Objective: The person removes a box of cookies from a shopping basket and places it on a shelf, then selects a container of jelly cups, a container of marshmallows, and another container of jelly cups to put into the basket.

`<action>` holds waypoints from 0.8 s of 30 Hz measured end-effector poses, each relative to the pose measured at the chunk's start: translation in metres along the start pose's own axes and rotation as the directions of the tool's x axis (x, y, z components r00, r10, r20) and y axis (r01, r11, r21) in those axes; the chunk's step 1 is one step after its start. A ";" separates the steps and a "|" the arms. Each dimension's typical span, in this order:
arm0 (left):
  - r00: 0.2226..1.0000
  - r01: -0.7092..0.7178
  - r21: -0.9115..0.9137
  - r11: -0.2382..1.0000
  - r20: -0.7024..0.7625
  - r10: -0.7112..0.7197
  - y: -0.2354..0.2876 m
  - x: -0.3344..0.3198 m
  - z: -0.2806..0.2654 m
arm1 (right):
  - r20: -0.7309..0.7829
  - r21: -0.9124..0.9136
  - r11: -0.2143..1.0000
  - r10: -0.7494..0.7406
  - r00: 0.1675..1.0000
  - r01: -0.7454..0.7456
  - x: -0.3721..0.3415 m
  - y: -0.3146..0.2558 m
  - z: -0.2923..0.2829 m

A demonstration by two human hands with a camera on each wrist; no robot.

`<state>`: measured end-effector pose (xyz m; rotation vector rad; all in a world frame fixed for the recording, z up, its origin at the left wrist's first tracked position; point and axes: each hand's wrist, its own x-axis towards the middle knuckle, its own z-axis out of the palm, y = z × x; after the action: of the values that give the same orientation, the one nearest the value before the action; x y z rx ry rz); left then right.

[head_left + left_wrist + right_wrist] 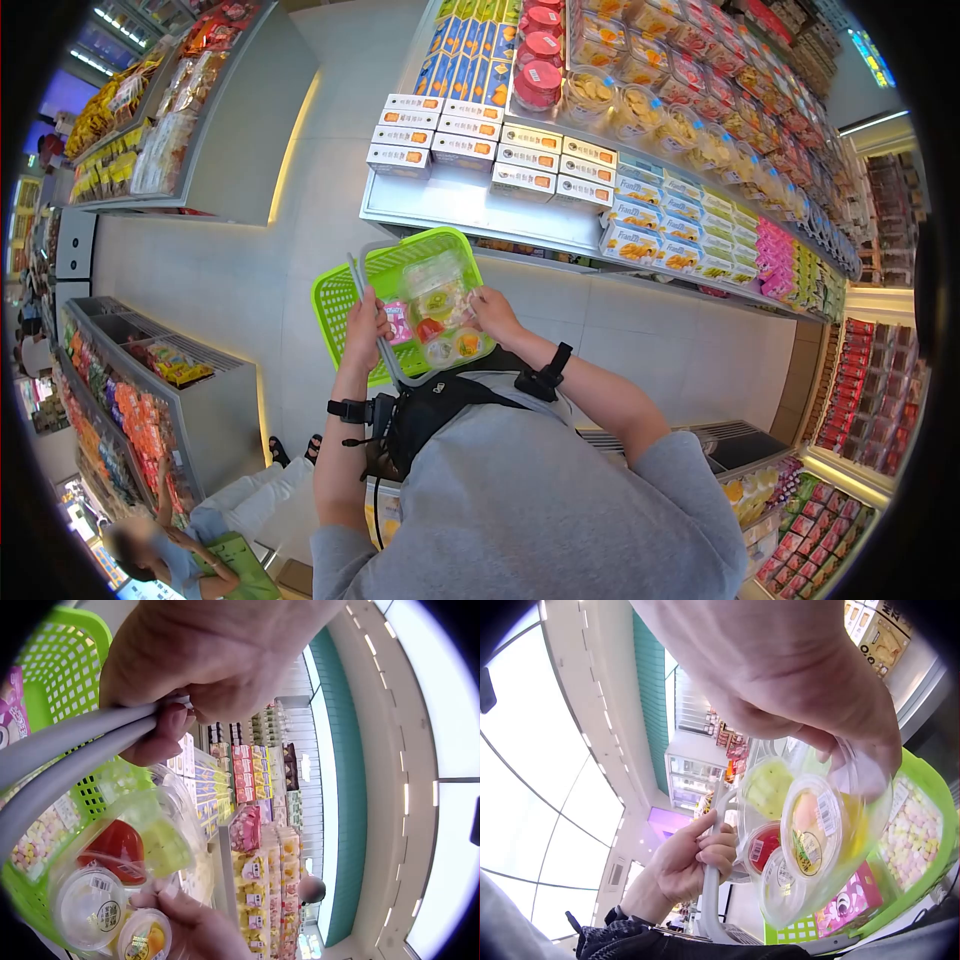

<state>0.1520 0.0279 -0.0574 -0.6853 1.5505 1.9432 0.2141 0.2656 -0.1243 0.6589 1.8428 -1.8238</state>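
Note:
My left hand grips the grey handles of a lime-green plastic basket, its fingers curled round both bars. In my right hand is the edge of a clear pack of jelly cups, pinched above the basket's right side. The right wrist view shows cups with red, green and yellow-orange contents, among them a lidded cup with a printed label. Under the pack, inside the basket, lie a pink package and a bag of pastel marshmallow-like sweets.
A display counter stands just ahead, stacked with white boxes, blue-and-white boxes and clear tubs. Snack shelves line the left. At lower left another person is beside a low rack.

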 end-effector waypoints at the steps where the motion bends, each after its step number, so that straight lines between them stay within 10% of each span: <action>1: 1.000 -0.003 0.005 1.000 0.004 0.003 0.001 0.001 0.002 | -0.002 0.000 1.000 -0.003 1.000 0.003 -0.001 -0.002 -0.002; 24: 0.995 0.100 0.110 0.989 -0.022 -0.099 -0.035 0.046 -0.003 | -0.044 0.269 0.961 0.081 0.996 -0.067 -0.042 -0.036 -0.052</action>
<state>0.1441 0.0357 -0.1140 -0.7189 1.5901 1.7688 0.2242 0.3169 -0.0691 0.8700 1.5946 -2.0420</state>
